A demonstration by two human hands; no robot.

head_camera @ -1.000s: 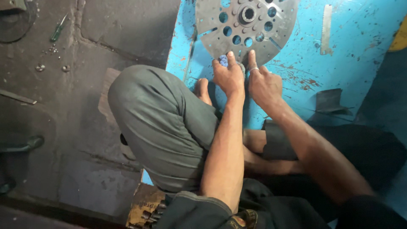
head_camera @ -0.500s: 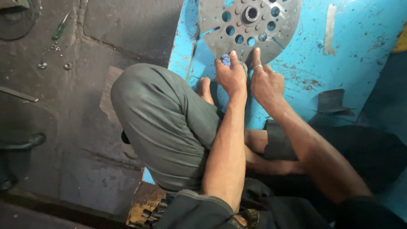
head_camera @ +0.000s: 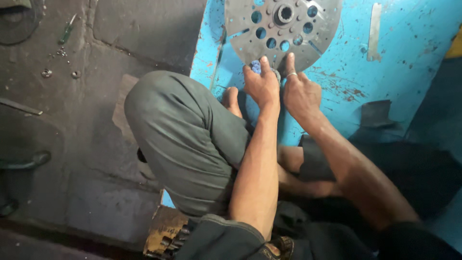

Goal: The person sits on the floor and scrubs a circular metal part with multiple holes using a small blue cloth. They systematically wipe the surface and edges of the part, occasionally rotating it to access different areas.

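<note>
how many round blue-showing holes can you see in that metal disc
5 on the metal disc: upper left, left, lower left, bottom, upper right. More may be cut off above the frame.

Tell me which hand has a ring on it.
The right hand: a silver ring circles its forefinger at the metal disc edge. The left hand has none.

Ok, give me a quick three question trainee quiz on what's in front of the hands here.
1. True or false: the metal disc lies on a blue sheet.
2. Which hand wears a ring: A left, B right?
3. What small thing lies on the dark floor at upper left?

Key
1. True.
2. B: the right hand; the left hand shows none.
3. A green-handled screwdriver.
</note>
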